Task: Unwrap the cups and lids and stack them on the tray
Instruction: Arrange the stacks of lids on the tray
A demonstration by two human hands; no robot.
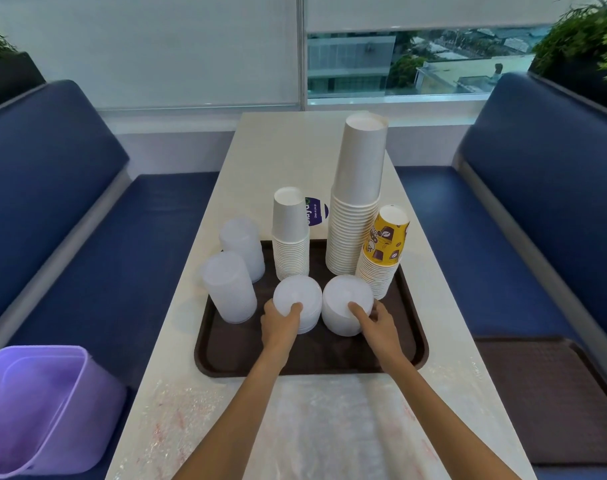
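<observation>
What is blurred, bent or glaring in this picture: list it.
Head view: the wide-angle lens bows the benches outward; head view: soft daylight from the window, faint shadows only; head view: the bin and left lid stacks look smeared; head view: the wrap glints slightly.
</observation>
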